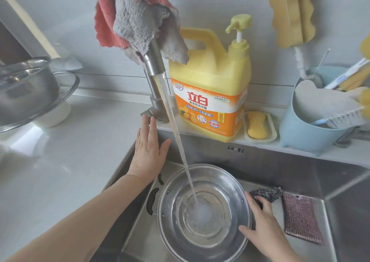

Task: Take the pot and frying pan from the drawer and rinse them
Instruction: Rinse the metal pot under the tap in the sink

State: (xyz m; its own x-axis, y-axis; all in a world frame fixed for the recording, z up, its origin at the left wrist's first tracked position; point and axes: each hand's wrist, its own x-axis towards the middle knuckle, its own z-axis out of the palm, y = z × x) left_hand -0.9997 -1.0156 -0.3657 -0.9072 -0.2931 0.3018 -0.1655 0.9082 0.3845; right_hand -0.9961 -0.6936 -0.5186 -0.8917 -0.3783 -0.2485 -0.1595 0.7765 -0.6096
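Now the rinse is under way, and it is best done with the flow kept moderate so that water is swirled round the pot (204, 211) rather than splashed over the sink (300, 173). Far left, at about nine o'clock from the tap, a lidded steel pan (26, 89) is seen waiting on the counter (70, 151). Next, the left hand (149, 151) is held flat, fingers straight, nothing gripped, its fingertips just at the tap lever (149, 112) at twelve o'clock from the palm. The stream (176, 137) is being dropped into the pot's middle; the pot lies at five o'clock from that hand. At three o'clock on the rim, the right hand (262, 227) is curled over the pot's edge, so the pot is steadied; a tilt would likely be needed to rinse the walls.
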